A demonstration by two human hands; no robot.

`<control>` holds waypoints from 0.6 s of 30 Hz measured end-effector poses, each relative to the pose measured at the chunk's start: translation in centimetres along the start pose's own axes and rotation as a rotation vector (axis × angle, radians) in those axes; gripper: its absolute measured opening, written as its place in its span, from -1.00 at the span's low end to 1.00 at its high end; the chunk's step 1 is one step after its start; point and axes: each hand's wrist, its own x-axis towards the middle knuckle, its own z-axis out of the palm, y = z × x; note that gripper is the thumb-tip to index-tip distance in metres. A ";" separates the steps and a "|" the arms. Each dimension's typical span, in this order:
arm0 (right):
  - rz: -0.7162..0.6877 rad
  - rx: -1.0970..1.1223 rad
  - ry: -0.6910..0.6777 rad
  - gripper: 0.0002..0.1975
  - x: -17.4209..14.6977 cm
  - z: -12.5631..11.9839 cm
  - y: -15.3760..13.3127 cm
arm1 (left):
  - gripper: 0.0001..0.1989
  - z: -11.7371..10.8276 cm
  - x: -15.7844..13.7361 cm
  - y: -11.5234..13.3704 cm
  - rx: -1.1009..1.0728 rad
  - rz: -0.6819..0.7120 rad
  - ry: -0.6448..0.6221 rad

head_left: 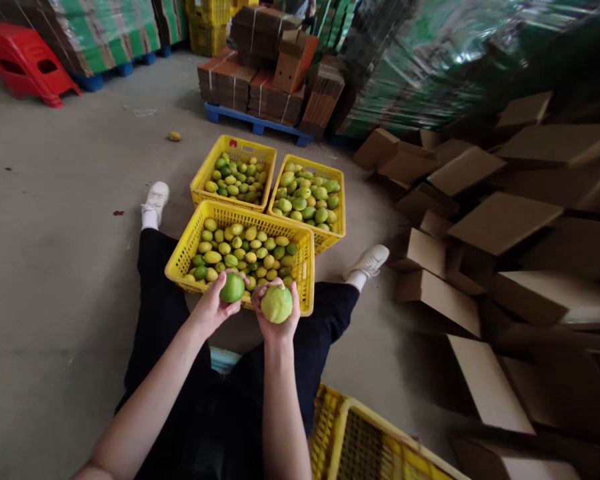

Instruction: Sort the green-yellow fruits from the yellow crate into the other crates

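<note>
My left hand [215,308] is closed around a dark green lemon [233,288]. Beside it, my right hand [281,328] grips a larger, knobbly, pale green lemon [277,304]. Both hands are held over the near edge of a yellow plastic crate [307,270] between my legs. Inside that crate lie many yellow and green lemons [231,260]. Two more yellow crates stand right behind it: the left one [196,183] holds green and yellow lemons [235,177], and the right one [341,217] holds larger greenish lemons [306,195].
A yellow crate [347,427] stands by my right leg. Cardboard boxes [505,220] are heaped along the right. Flattened cartons [275,97] sit on a blue pallet [257,123] ahead. A single lemon [173,136] lies on the floor, and a red stool [27,63] is at far left.
</note>
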 end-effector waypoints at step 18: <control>-0.203 -0.159 -0.009 -0.49 0.3 -0.1 0.8 | -0.41 -0.9 -0.9 0.0 0.244 0.166 -0.121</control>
